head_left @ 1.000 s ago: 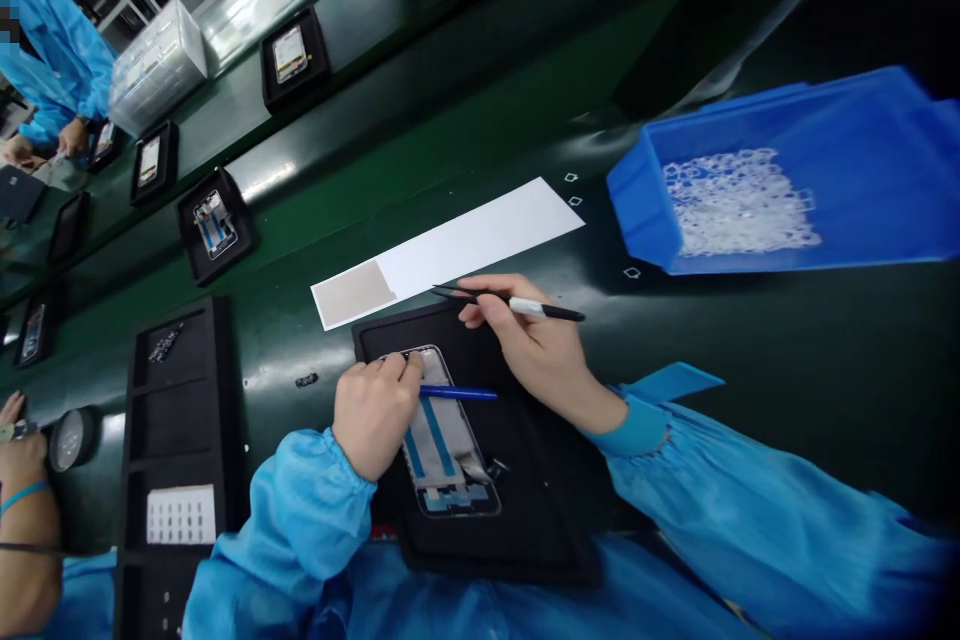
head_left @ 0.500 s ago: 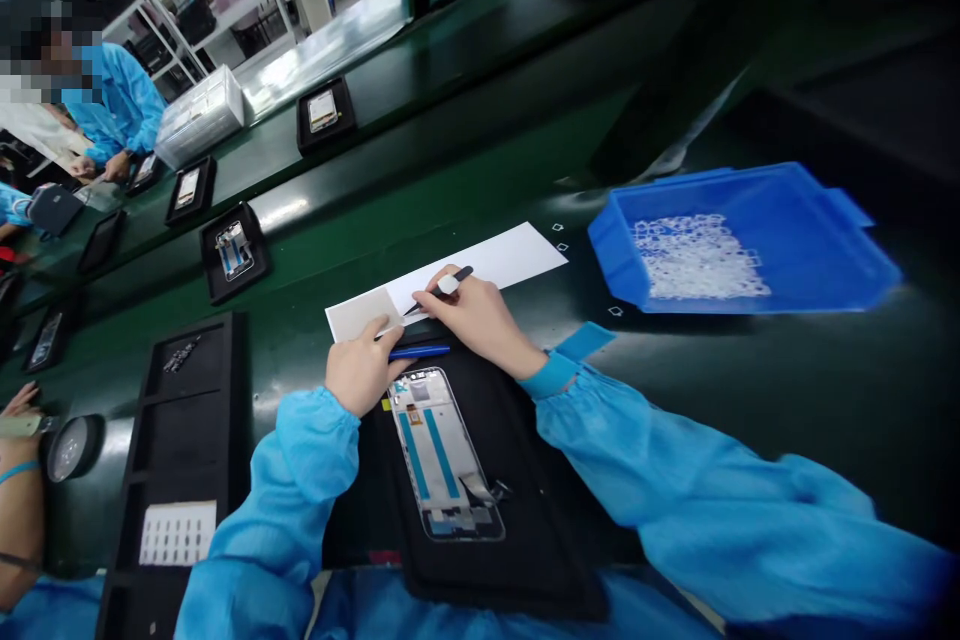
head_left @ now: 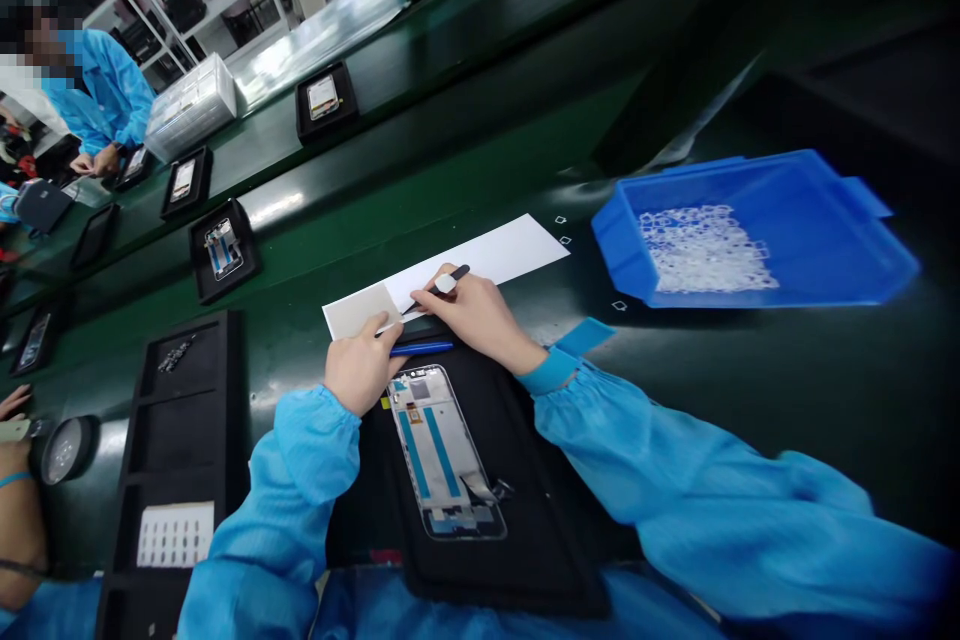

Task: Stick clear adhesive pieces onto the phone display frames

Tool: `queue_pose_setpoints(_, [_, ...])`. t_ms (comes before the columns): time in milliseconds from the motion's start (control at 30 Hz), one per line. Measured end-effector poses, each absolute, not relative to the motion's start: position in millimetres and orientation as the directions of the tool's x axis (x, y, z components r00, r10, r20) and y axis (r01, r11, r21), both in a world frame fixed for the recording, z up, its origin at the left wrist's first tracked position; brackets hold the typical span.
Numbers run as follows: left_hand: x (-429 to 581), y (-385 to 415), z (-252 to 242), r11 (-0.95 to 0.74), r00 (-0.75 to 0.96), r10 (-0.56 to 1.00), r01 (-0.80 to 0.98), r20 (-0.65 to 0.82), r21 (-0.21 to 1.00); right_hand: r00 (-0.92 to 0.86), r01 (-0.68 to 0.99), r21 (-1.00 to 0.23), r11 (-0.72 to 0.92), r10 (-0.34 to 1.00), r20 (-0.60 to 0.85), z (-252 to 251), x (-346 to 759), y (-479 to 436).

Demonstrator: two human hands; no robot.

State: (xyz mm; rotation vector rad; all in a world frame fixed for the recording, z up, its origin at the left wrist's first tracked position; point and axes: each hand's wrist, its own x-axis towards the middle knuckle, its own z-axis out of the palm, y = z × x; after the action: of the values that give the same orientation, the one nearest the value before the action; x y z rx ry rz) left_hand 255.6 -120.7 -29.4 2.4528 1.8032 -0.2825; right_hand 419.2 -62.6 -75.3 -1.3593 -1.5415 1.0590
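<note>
1. R hand (head_left: 480, 318) was clamped on black tweezers (head_left: 441, 284), thumb & forefinger pinched round the shaft. Tips pointed down-left onto the white sheet (head_left: 495, 255), right at the edge of its grey patch (head_left: 358, 312). Couldn't tell if the tips touched the paper.
2. L hand (head_left: 362, 372) was curled closed, fingertips gripping one end of a thin blue stick (head_left: 424, 348). Stick lay approx. level, between the sheet & the phone frame (head_left: 444, 450), its far end under the R hand.
3. Phone frame lay flat in a black tray (head_left: 540, 540) just below both hands, w/ two blue strips running lengthwise. L hand sat just beside its top-left corner; R hand was apart from it.
4. Blue bin (head_left: 825, 240) stood to the right, well apart from the R hand, w/ a heap of clear small pieces (head_left: 705, 250) inside.
5. To the left was a black compartment tray (head_left: 225, 420): small dark bits (head_left: 174, 355) in the top section, a white card (head_left: 174, 535) lower down.
6. Green belt (head_left: 420, 190) behind carried more trays w/ frames (head_left: 223, 248). A co-worker's blue coat (head_left: 109, 90) showed far top-left.
</note>
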Motion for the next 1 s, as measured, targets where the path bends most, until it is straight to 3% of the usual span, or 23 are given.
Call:
queue_pose_setpoints(133, [246.9,-123.4,-32.7,-0.284,0.291,0.944,0.957,-0.157,0.066,0.009,0.031,-0.999,0.011,1.000,0.011,-74.2,426.3,-65.6])
queue_pose_setpoints(300, [229.1,-129.8,-29.8,-0.180,0.157,0.984,0.866,0.087,0.467,0.094,-0.065,-0.998,-0.005,0.995,-0.011,-62.4,441.1,-104.8])
queue_pose_setpoints(400, [232.0,-129.7,-25.9,-0.073,0.153,0.985,0.787,-0.078,0.613,-0.014,-0.012,-0.999,-0.051,0.999,-0.051,-61.1,441.5,-132.0])
queue_pose_setpoints(500, [243.2,-125.0,-24.6,0.002,0.237,0.921,0.791,-0.310,0.612,-0.047,0.099,-0.995,-0.018,0.999,-0.023,-64.5,437.9,-144.9])
queue_pose_setpoints(567, [249.3,-120.7,-25.3,0.006,0.266,0.889,0.808,-0.374,0.590,-0.052,0.207,-0.977,0.038,0.998,0.028,-66.2,436.7,-146.0])
queue_pose_setpoints(700, [251.9,-114.5,-27.1,-0.022,0.300,0.858,0.833,-0.418,0.553,-0.089,0.341,-0.930,0.136,0.990,0.112,-66.5,437.9,-142.7])
queue_pose_setpoints(1000, [252.3,-112.8,-26.0,-0.042,0.305,0.845,0.856,-0.439,0.514,-0.108,0.370,-0.916,0.157,0.986,0.126,-69.7,438.0,-142.7])
